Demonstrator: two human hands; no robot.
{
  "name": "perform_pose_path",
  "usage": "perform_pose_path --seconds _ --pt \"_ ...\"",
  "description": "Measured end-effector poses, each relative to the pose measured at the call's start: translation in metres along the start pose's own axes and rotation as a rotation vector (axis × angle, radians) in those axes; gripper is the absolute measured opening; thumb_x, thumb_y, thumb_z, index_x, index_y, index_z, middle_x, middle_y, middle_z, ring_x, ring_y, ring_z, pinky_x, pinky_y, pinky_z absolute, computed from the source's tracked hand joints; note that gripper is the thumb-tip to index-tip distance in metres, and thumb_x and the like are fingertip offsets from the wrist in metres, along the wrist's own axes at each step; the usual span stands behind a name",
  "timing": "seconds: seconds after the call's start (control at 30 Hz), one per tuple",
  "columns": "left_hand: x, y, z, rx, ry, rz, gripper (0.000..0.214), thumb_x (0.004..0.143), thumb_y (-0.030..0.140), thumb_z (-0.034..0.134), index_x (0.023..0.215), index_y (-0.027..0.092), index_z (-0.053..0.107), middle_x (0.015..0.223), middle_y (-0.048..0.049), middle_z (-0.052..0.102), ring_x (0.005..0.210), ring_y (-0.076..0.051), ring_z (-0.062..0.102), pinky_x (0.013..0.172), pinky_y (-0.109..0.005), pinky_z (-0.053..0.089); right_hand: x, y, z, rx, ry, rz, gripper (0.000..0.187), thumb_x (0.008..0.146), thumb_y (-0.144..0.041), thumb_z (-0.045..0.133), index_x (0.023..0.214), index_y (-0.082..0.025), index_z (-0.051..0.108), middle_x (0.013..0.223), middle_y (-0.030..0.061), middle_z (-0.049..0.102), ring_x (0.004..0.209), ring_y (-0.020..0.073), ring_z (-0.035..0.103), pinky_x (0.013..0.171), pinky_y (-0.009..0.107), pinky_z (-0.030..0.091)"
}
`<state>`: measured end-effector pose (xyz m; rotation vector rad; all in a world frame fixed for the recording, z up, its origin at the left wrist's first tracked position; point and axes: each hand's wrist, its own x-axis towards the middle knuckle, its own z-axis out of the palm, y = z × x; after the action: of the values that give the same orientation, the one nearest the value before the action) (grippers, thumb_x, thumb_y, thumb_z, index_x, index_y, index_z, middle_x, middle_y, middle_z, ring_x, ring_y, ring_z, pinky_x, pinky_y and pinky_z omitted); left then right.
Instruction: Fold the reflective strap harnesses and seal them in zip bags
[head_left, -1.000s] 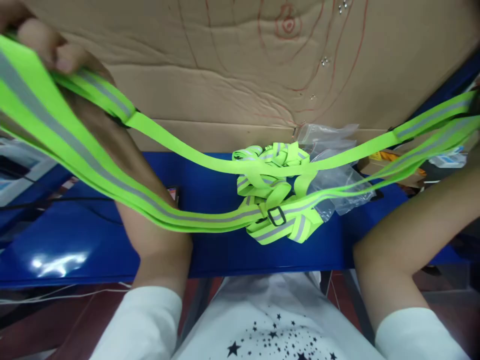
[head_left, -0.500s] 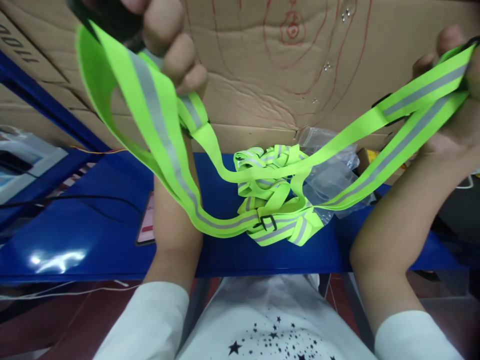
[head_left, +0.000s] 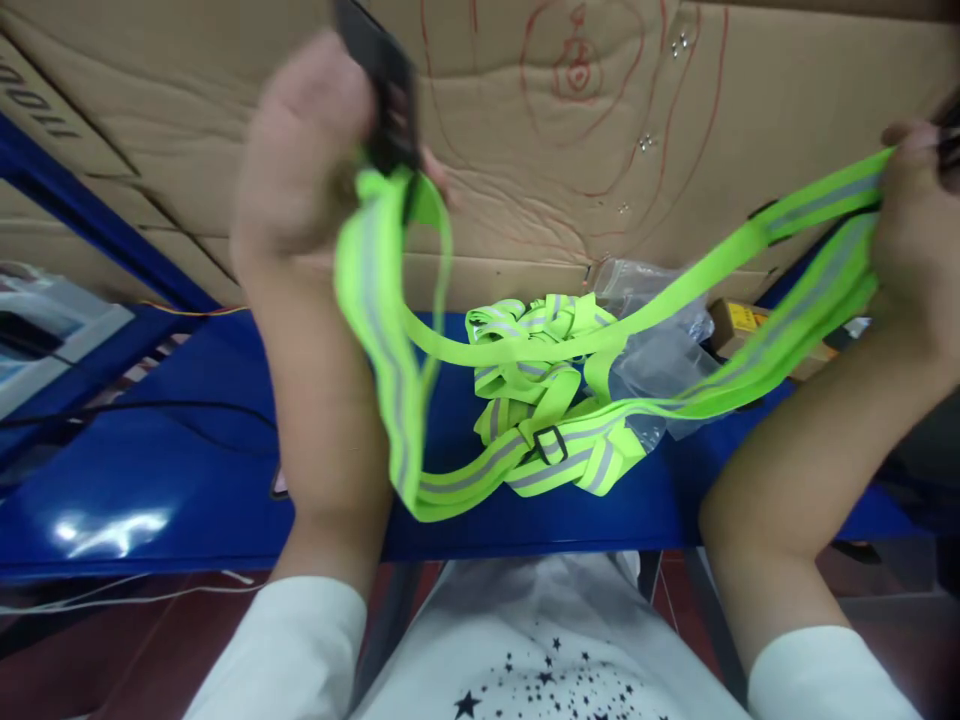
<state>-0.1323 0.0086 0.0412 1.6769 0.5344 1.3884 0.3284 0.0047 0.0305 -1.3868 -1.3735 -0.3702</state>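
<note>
Your left hand (head_left: 304, 150) has rolled over in the last half second, so its loop of green strap (head_left: 371, 290) hangs narrower now; your right hand (head_left: 922, 230) has dipped a bit too. Left fingers look wrapped around the strap by a black piece (head_left: 394, 110), though blur hides the exact grip; right ones are clenched on the other end. So it's strung between your hands, sagging over the tabletop (head_left: 187, 480), its low run crossing the pile of straps (head_left: 517, 382) near a black slider (head_left: 562, 442); can't tell if it's snagged there. I'd keep both ends high and pull apart gently; if the pile drags, stop and free the slider; watch that left loop for twists. Room-wise, the front edge is right by your shirt (head_left: 525, 600); open blue surface on the left's your best space, just mind the black cable (head_left: 187, 405); plastic bags (head_left: 664, 365) crowd the right; cardboard (head_left: 495, 130) walls off the back.
</note>
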Motion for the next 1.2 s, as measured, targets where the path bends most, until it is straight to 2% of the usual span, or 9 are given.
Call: perform_pose_path --seconds 0.07,0.17,0.2,0.3,0.43,0.63,0.8,0.93,1.2 --pt "0.003 -0.009 0.017 0.168 -0.138 0.053 0.037 0.083 0.05 0.084 0.093 0.019 0.065 0.079 0.0032 0.068 0.07 -0.009 0.06 0.063 -0.025 0.047 -0.005 -0.027 0.014 -0.084 0.039 -0.181 0.04 0.106 -0.032 0.048 0.135 -0.015 0.069 0.131 0.0184 0.072 0.121 0.0295 0.068 0.099 0.046 0.05" --pt "0.007 -0.018 0.041 0.304 -0.329 -0.044 0.036 0.081 0.047 0.085 0.087 0.015 0.071 0.08 -0.0039 0.072 0.071 -0.014 0.063 0.062 -0.028 0.048 -0.023 -0.076 0.038 -0.01 -0.149 -0.524 0.045 0.103 -0.019 0.045 0.146 -0.014 0.058 0.131 0.0181 0.07 0.123 0.027 0.065 0.107 0.043 0.049" --pt "0.008 -0.02 0.048 0.307 -0.365 -0.058 0.033 0.082 0.045 0.084 0.087 0.014 0.071 0.081 -0.0046 0.073 0.072 -0.015 0.064 0.063 -0.028 0.048 -0.03 -0.091 0.046 0.007 -0.184 -0.579 0.044 0.102 -0.019 0.048 0.145 -0.013 0.059 0.129 0.0191 0.069 0.122 0.0287 0.064 0.106 0.044 0.05" --pt "0.009 -0.019 0.064 0.316 -0.407 -0.061 0.028 0.082 0.04 0.084 0.085 0.014 0.072 0.08 -0.0034 0.072 0.072 -0.016 0.065 0.063 -0.027 0.048 -0.053 -0.125 0.065 0.051 -0.364 -0.625 0.049 0.1 -0.017 0.047 0.148 -0.024 0.053 0.135 0.0134 0.064 0.125 0.0299 0.062 0.104 0.048 0.053" --pt "0.006 -0.016 0.071 0.35 -0.354 -0.046 0.024 0.083 0.037 0.083 0.084 0.015 0.072 0.079 -0.0016 0.07 0.073 -0.015 0.064 0.066 -0.025 0.049 -0.071 -0.144 0.074 0.049 -0.437 -0.575 0.048 0.102 -0.017 0.044 0.148 -0.029 0.051 0.137 0.0096 0.06 0.128 0.0325 0.06 0.104 0.05 0.054" --pt "0.005 -0.018 0.069 0.245 -0.285 -0.094 0.023 0.086 0.036 0.081 0.088 0.015 0.072 0.08 -0.0027 0.07 0.07 -0.014 0.064 0.067 -0.026 0.05 -0.074 -0.147 0.072 -0.022 -0.395 -0.48 0.044 0.104 -0.022 0.042 0.147 -0.03 0.048 0.138 0.011 0.056 0.123 0.0341 0.062 0.091 0.047 0.059" --pt "0.006 -0.021 0.072 0.282 -0.266 -0.094 0.023 0.084 0.034 0.082 0.087 0.014 0.072 0.079 -0.0019 0.069 0.073 -0.015 0.065 0.068 -0.026 0.05 -0.076 -0.15 0.075 -0.107 -0.436 -0.437 0.049 0.104 -0.02 0.041 0.151 -0.032 0.044 0.143 0.0115 0.052 0.124 0.0341 0.061 0.091 0.046 0.059" --pt "0.006 -0.021 0.072 0.313 -0.218 -0.075 0.025 0.085 0.038 0.081 0.089 0.015 0.071 0.079 -0.0014 0.069 0.074 -0.015 0.065 0.069 -0.026 0.05 -0.078 -0.154 0.073 -0.166 -0.351 -0.402 0.054 0.099 -0.013 0.039 0.151 -0.029 0.043 0.144 0.0122 0.05 0.121 0.0327 0.062 0.088 0.046 0.059" --pt "0.008 -0.027 0.074 0.253 -0.243 -0.056 0.033 0.09 0.047 0.075 0.079 0.016 0.071 0.074 -0.0029 0.07 0.068 -0.014 0.063 0.066 -0.026 0.049 -0.081 -0.153 0.081 -0.001 -0.363 -0.393 0.047 0.103 -0.022 0.041 0.149 -0.033 0.043 0.144 0.0121 0.047 0.129 0.0358 0.057 0.098 0.05 0.057"
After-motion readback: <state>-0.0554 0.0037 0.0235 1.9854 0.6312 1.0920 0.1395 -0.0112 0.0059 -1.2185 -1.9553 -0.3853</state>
